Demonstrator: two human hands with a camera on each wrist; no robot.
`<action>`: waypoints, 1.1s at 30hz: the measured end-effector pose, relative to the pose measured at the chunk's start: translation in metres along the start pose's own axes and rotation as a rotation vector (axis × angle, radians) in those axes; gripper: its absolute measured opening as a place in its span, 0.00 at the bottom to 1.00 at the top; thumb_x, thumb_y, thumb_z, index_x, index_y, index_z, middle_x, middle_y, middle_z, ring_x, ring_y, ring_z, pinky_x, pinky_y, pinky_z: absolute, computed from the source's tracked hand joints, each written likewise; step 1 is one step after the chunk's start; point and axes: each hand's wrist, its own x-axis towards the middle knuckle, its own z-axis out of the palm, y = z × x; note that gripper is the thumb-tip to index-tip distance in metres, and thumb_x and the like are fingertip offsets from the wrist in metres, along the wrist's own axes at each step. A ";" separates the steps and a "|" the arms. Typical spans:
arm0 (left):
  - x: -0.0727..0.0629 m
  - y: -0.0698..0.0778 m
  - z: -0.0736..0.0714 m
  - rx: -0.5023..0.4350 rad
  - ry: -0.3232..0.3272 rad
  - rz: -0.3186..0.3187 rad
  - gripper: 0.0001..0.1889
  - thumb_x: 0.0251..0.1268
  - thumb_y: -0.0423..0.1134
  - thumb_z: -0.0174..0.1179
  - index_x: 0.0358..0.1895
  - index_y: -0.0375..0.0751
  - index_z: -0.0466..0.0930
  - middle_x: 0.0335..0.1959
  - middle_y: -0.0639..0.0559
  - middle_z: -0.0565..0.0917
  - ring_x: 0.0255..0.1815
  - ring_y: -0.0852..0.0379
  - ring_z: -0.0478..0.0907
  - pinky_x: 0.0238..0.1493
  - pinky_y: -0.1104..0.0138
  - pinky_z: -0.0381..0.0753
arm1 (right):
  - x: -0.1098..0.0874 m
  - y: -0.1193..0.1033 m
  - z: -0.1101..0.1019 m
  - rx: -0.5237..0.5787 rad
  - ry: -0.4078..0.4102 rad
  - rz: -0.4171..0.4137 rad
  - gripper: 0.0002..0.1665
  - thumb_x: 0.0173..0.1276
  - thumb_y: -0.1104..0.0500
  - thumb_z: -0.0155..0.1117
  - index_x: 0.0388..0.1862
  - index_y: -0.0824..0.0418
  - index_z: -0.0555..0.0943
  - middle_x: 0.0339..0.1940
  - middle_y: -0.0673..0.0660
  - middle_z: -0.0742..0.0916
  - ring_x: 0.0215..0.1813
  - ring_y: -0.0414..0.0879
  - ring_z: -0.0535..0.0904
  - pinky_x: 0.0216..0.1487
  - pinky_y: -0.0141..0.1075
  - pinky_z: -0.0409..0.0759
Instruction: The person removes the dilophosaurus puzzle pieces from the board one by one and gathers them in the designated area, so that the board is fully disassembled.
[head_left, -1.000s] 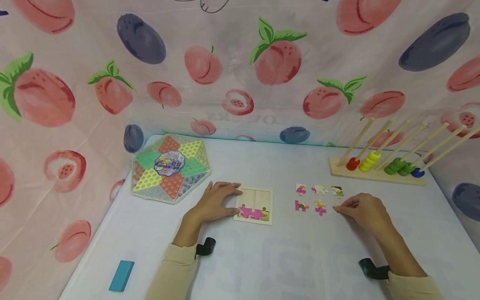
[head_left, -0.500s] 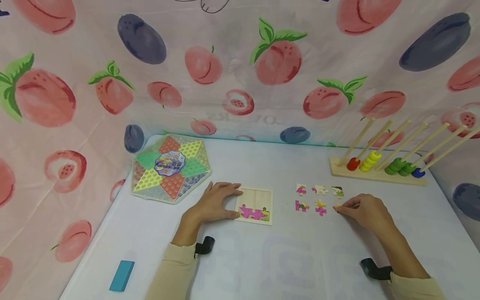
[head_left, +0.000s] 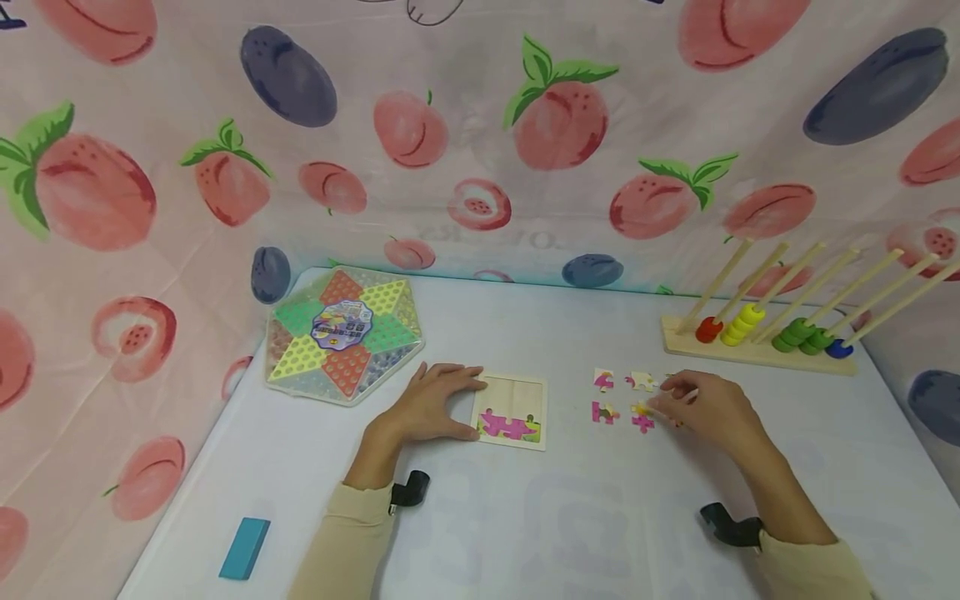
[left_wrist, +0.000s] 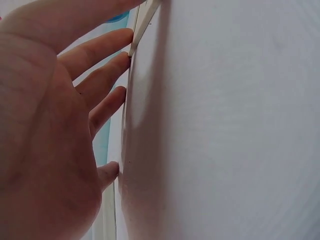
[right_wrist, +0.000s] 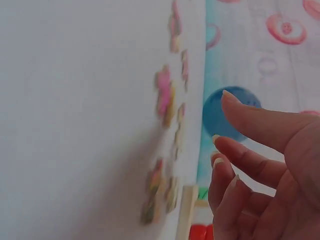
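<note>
A square wooden puzzle tray (head_left: 517,396) lies in the middle of the table, with pink and green pieces (head_left: 506,426) fitted along its near side. My left hand (head_left: 427,404) rests at its left side, thumb and index finger spread to the edge; the left wrist view shows the fingers (left_wrist: 102,80) nearly straight. My right hand (head_left: 712,410) hovers over the right end of the loose jigsaw pieces (head_left: 642,422), partly hiding those there. In the right wrist view its thumb and index finger are apart with nothing between them, and a pink-and-yellow jigsaw piece (right_wrist: 163,92) lies beyond on the table.
A Chinese checkers set (head_left: 345,333) in a hexagonal case lies at the back left. A wooden peg rack (head_left: 757,350) with coloured beads stands at the back right. A blue block (head_left: 244,548) lies near the front left. A fruit-printed curtain (head_left: 480,125) hangs behind the table.
My right hand has lifted from the rightmost front jigsaw piece and shifted left and away from me, its fingers parting. My left hand stays at the tray's edge.
</note>
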 end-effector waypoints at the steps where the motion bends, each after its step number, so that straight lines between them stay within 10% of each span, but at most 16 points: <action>1: 0.000 0.000 0.000 0.001 0.001 -0.001 0.37 0.49 0.52 0.78 0.67 0.54 0.79 0.78 0.58 0.70 0.81 0.49 0.61 0.83 0.35 0.40 | 0.002 -0.006 0.001 0.007 0.006 -0.012 0.30 0.66 0.41 0.71 0.55 0.62 0.83 0.42 0.59 0.86 0.37 0.47 0.81 0.32 0.33 0.77; 16: -0.002 0.003 0.001 -0.009 0.015 0.000 0.37 0.48 0.52 0.79 0.66 0.53 0.80 0.77 0.57 0.71 0.80 0.48 0.62 0.83 0.35 0.41 | 0.019 -0.092 0.037 0.122 -0.060 -0.239 0.40 0.63 0.50 0.76 0.71 0.57 0.71 0.54 0.59 0.87 0.49 0.51 0.82 0.35 0.34 0.85; 33: -0.001 0.002 -0.001 0.012 0.019 0.015 0.38 0.48 0.53 0.79 0.66 0.54 0.79 0.77 0.57 0.71 0.80 0.49 0.62 0.82 0.33 0.41 | 0.019 -0.144 0.095 0.028 -0.258 -0.568 0.15 0.64 0.61 0.74 0.50 0.52 0.88 0.54 0.49 0.90 0.59 0.49 0.82 0.64 0.50 0.81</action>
